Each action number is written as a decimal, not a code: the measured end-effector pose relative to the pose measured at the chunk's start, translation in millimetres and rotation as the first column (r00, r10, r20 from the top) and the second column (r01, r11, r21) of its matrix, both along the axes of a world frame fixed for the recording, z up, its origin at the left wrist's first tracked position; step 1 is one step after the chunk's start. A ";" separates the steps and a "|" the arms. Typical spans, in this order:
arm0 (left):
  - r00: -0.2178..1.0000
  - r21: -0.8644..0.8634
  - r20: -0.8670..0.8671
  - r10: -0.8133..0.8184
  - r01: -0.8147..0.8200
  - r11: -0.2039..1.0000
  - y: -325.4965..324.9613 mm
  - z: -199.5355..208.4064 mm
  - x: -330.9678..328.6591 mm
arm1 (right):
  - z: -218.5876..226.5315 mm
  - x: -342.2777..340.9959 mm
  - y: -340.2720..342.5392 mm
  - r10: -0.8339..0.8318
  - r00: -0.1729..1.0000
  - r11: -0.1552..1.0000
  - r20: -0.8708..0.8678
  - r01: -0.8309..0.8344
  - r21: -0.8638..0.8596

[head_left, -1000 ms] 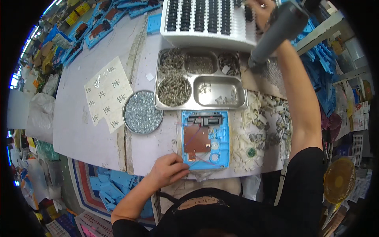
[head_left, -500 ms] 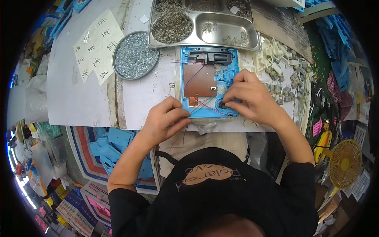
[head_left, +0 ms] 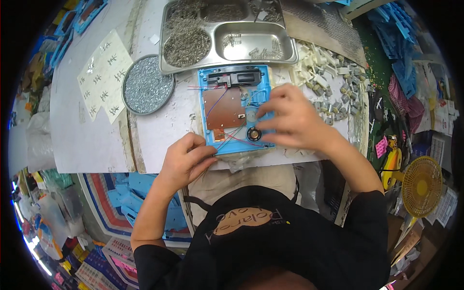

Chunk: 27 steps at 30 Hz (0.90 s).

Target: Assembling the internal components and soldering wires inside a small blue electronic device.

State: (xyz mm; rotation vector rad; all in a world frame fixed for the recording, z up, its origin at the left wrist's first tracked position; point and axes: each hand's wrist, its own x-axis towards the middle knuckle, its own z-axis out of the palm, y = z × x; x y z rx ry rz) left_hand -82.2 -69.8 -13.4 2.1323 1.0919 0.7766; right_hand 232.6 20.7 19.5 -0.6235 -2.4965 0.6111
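A blue plastic casing (head_left: 211,151) lies open on the table, holding a brown circuit board (head_left: 223,108), a black part (head_left: 234,77) across its far end, and thin red, blue and green wires. My left hand (head_left: 186,157) pinches its near left corner between thumb and fingers. A small round black speaker (head_left: 253,134) sits at the casing's near right. Just beside it is my right hand (head_left: 296,118), blurred, with fingers apart and nothing visible in them. The hand covers part of the casing's right edge. A white round part (head_left: 252,116) shows beyond the speaker.
A steel compartment tray (head_left: 290,57) with springs stands behind the casing. To the left are a round dish (head_left: 126,104) of small metal pieces and a marked paper sheet (head_left: 104,72). White and grey small parts (head_left: 333,89) are heaped at right. A yellow fan (head_left: 421,186) stands right of the table.
My right hand has come off the speaker, leaving its round face uncovered. My left hand stays at the casing's corner. The whole view has shifted slightly.
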 end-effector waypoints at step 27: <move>0.617 0.176 -0.787 0.022 0.190 0.966 258.5 42.7 103.6 | 43.1 96.0 -8.4 -0.697 0.715 0.651 0.053 0.662 -0.371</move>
